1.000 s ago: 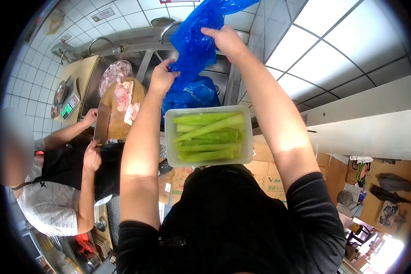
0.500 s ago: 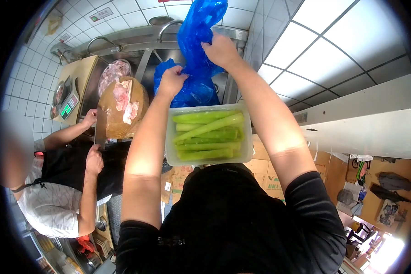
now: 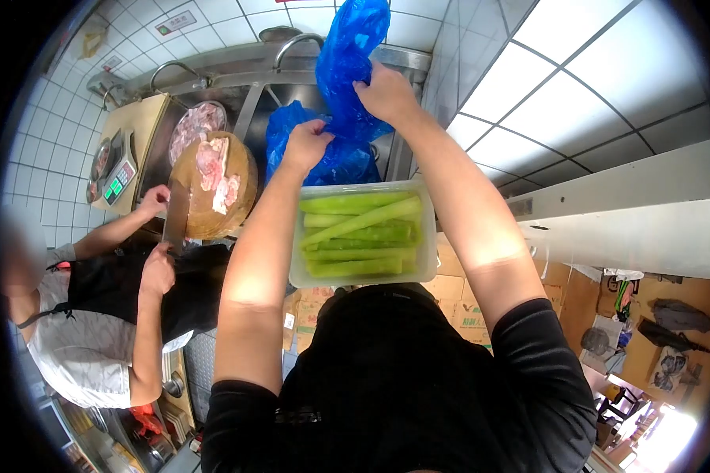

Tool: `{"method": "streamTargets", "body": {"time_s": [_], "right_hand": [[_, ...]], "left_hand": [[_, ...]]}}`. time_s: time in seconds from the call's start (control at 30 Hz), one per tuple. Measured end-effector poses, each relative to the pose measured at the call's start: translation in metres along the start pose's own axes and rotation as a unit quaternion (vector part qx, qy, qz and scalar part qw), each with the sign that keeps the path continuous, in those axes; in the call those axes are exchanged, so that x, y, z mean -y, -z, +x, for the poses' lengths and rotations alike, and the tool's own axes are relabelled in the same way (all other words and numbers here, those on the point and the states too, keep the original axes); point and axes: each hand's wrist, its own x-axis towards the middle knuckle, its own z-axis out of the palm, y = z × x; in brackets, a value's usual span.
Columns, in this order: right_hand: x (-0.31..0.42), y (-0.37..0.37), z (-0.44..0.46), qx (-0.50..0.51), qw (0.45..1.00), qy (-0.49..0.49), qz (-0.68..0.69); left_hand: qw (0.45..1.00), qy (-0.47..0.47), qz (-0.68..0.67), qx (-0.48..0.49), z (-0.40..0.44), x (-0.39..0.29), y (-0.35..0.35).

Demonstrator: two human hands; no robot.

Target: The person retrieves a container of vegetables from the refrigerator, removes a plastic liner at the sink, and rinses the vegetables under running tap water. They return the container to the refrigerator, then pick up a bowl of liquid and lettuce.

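Observation:
A blue plastic bag (image 3: 355, 71) spreads over the sink in front of me, its upper part lifted and its lower part crumpled in the basin. My left hand (image 3: 308, 147) pinches the bag near its middle. Higher up and to the right, my right hand (image 3: 384, 93) is closed on the bag's raised part; its fingertips are partly covered by the film. Just below the bag, between my forearms, is a translucent plastic box (image 3: 294, 256) with several peeled green stalks (image 3: 363, 229) in it.
On my left, a co-worker holds a cleaver (image 3: 176, 217) beside a round wooden chopping board (image 3: 193, 213) with raw meat (image 3: 213, 169). A bowl of meat (image 3: 197, 122) and a digital scale (image 3: 118, 177) stand beyond it. A faucet (image 3: 296, 47) arches over the sink; a tiled wall (image 3: 560, 102) bounds the right.
My left hand has moved slightly right along the bag, and my right hand a little down and right. The bag's raised part has shifted with them. The co-worker's cleaver has tilted slightly.

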Motion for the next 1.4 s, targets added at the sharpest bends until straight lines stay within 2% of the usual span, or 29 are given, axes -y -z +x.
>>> {"method": "streamTargets", "body": {"time_s": [0.27, 0.37, 0.4, 0.47, 0.5, 0.6, 0.67, 0.7, 0.8, 0.83, 0.97, 1.03, 1.07, 1.1, 1.13, 1.2, 1.23, 1.27, 1.3, 1.37, 1.4], "right_hand": [[0.002, 0.000, -0.003, 0.024, 0.999, -0.005, -0.028], [0.002, -0.001, -0.005, 0.011, 0.998, -0.019, -0.067], [0.002, -0.002, -0.007, 0.005, 0.996, -0.026, -0.083], [-0.002, -0.007, -0.010, -0.009, 0.993, -0.010, -0.115], [-0.005, -0.012, -0.011, -0.017, 0.991, -0.001, -0.130], [-0.017, -0.035, -0.017, -0.003, 0.975, 0.044, -0.217], [-0.014, -0.041, -0.021, 0.055, 0.968, 0.035, -0.244], [-0.013, -0.044, -0.024, 0.084, 0.962, 0.030, -0.257], [-0.016, -0.053, -0.034, 0.075, 0.961, 0.047, -0.264], [-0.015, -0.052, -0.038, 0.078, 0.960, 0.061, -0.263], [-0.017, -0.052, -0.050, 0.088, 0.982, 0.101, -0.134], [-0.021, -0.050, -0.055, 0.106, 0.986, 0.110, -0.060], [-0.024, -0.051, -0.060, 0.045, 0.992, 0.113, -0.037], [-0.028, -0.054, -0.067, -0.017, 0.993, 0.115, -0.013], [-0.032, -0.059, -0.072, -0.079, 0.990, 0.118, 0.011], [-0.037, -0.070, -0.086, -0.138, 0.983, 0.020, 0.115], [-0.040, -0.073, -0.092, -0.166, 0.971, -0.029, 0.167], [-0.045, -0.075, -0.093, -0.122, 0.940, -0.138, 0.287], [-0.047, -0.075, -0.095, -0.074, 0.881, -0.243, 0.399], [-0.029, -0.052, -0.098, 0.036, 0.699, -0.434, 0.568], [-0.033, -0.053, -0.098, 0.049, 0.661, -0.421, 0.619]], "left_hand": [[1.000, 0.004, 0.018, -0.017, -0.003, -0.001, -0.002], [0.999, 0.042, -0.002, -0.010, -0.006, -0.006, -0.001], [0.994, 0.088, -0.067, -0.016, -0.008, -0.009, -0.002], [0.964, 0.176, -0.197, -0.032, -0.010, -0.017, -0.004], [0.948, 0.184, -0.256, -0.039, -0.006, -0.015, -0.007], [0.888, 0.199, -0.411, -0.053, 0.005, -0.006, -0.019], [0.845, 0.199, -0.494, -0.054, 0.005, -0.016, -0.027], [0.824, 0.183, -0.536, -0.034, 0.006, -0.017, -0.029], [0.751, 0.182, -0.633, 0.053, 0.010, -0.017, -0.025], [0.747, 0.195, -0.635, 0.028, 0.000, -0.039, -0.023], [0.778, 0.153, -0.604, -0.080, 0.006, -0.037, -0.043], [0.801, 0.153, -0.572, -0.090, 0.020, -0.002, -0.045], [0.812, 0.152, -0.555, -0.095, 0.026, 0.006, -0.045], [0.794, 0.134, -0.578, -0.134, 0.020, -0.008, -0.044], [0.794, 0.132, -0.580, -0.126, 0.020, -0.014, -0.040], [0.794, 0.131, -0.584, -0.112, 0.016, -0.022, -0.030], [0.794, 0.124, -0.584, -0.112, 0.013, -0.030, -0.028], [0.799, 0.122, -0.578, -0.110, 0.012, -0.033, -0.029], [0.803, 0.120, -0.573, -0.109, 0.011, -0.034, -0.029], [0.830, 0.106, -0.537, -0.101, 0.006, -0.029, -0.035], [0.852, 0.094, -0.506, -0.093, 0.002, -0.020, -0.043]]}}
